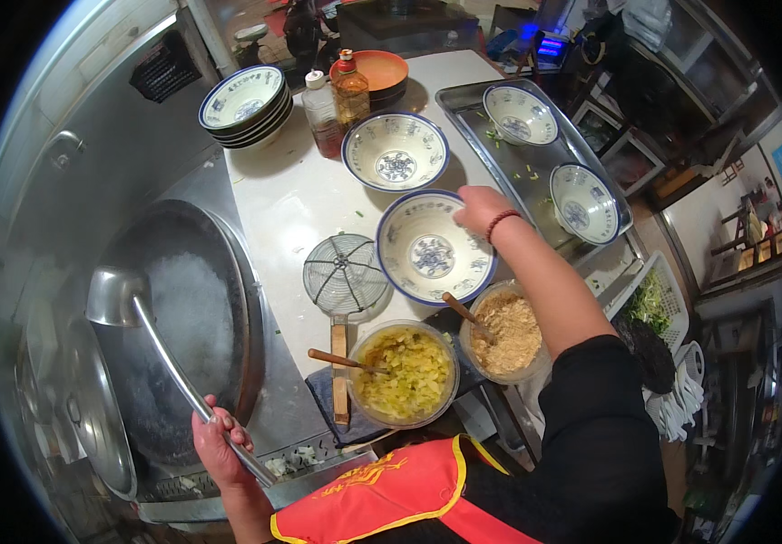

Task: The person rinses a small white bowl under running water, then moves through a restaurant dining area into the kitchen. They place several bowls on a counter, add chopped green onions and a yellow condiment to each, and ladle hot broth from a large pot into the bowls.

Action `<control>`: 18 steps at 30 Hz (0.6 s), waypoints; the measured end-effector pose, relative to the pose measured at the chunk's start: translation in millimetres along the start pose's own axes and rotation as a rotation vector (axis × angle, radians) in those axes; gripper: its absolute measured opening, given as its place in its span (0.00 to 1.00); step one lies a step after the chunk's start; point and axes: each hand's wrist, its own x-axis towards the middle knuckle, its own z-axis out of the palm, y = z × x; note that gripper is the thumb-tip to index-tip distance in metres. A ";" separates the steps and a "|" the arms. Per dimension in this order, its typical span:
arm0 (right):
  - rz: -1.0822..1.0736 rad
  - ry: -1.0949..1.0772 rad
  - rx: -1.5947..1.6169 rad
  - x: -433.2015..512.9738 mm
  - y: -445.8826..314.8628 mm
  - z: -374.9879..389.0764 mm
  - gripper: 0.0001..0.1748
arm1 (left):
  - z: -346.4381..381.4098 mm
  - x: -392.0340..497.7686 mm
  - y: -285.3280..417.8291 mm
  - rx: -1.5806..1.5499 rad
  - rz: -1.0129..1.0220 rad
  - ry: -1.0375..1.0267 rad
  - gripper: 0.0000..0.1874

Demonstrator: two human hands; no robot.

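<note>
My left hand (221, 442) grips the handle of a metal ladle (119, 297), whose bowl hangs over the left part of a steaming wok (187, 381). My right hand (483, 212), with a braided red bracelet at the wrist, pinches the upper right rim of a blue-rimmed patterned bowl (432, 248). A similar bowl (395, 153) stands just behind it. Left of the pinched bowl lies a wire strainer (343, 273) with a wooden handle. Nearer me are a tub of chopped yellow-green vegetables (408, 374) and a tub of pale brown crumbly food (508, 333), each with a wooden-handled utensil.
Stacked bowls (248, 102), a clear plastic bottle (321, 115), an amber bottle (351, 92) and an orange-lined bowl (381, 70) stand at the back. A metal tray (524, 204) at right holds two bowls. Chopped greens (649, 302) fill a white basket. A metal lid (95, 408) leans beside the wok.
</note>
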 end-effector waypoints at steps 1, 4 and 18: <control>0.018 0.028 -0.005 1.7 8.3 -0.2 0.16 | -2.3 0.1 0.2 0.011 0.011 -0.006 0.15; 0.125 0.053 -0.128 3.9 40.4 -7.3 0.14 | -7.9 2.2 1.5 0.028 0.014 -0.008 0.16; 0.307 0.282 0.279 120.9 -18.0 7.2 0.15 | -16.7 8.0 -0.4 0.071 -0.008 0.092 0.18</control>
